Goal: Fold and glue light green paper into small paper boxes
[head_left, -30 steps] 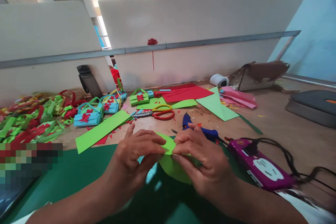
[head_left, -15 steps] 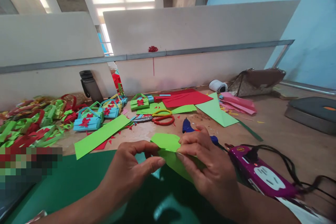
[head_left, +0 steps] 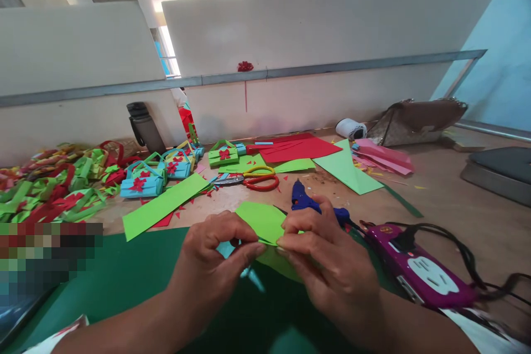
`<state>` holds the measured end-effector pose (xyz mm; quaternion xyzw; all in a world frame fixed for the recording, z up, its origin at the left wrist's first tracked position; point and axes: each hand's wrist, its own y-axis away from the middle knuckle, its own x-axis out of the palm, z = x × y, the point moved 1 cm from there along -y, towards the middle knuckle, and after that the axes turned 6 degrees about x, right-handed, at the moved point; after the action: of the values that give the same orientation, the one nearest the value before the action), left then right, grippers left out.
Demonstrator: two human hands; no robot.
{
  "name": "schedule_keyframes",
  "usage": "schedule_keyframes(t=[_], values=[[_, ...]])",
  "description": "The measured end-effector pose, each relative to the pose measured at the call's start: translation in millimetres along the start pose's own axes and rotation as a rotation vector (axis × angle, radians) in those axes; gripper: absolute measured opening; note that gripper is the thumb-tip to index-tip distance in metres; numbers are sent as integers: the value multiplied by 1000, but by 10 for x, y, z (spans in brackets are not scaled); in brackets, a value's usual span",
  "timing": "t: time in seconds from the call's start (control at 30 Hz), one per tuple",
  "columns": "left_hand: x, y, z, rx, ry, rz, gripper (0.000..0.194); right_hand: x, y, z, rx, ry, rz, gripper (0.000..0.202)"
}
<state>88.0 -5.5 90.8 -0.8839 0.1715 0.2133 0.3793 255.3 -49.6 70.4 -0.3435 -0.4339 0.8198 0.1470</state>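
Note:
A piece of light green paper [head_left: 259, 215] with a fold across it is held up over the dark green mat [head_left: 124, 271]. My left hand [head_left: 218, 257] pinches the fold at its left end between thumb and fingers. At the right end of the same fold, my right hand [head_left: 327, 257] grips the paper, its fingertips close to those of the left. Just beyond the right hand lies a blue glue gun [head_left: 302, 199], partly hidden by the fingers. Scissors [head_left: 259, 178] with yellow and red handles rest farther back.
Small blue paper bags [head_left: 141, 187] with red bows stand at left, beside a heap of green and red paper pieces [head_left: 53, 193]. A purple power strip [head_left: 418, 265] with black cables lies at right. Behind are red paper [head_left: 307, 148], a dark bottle [head_left: 145, 127] and a handbag [head_left: 418, 121].
Both hands stay on the green paper. My left fingertips have moved right and now pinch the fold, which looks pressed flatter. The view has tilted slightly down.

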Motion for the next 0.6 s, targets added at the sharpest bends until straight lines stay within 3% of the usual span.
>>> schedule_keyframes(t=[0.37,0.47,0.6], values=[[11,22,38,219,-156,-43,15,28,26,30,60,-3,63,16],[15,6,49,249,-93,-33,17,28,24,40,53,11,62,16],[25,2,75,184,60,-9,18,29,25,40,41,29,69,16]])
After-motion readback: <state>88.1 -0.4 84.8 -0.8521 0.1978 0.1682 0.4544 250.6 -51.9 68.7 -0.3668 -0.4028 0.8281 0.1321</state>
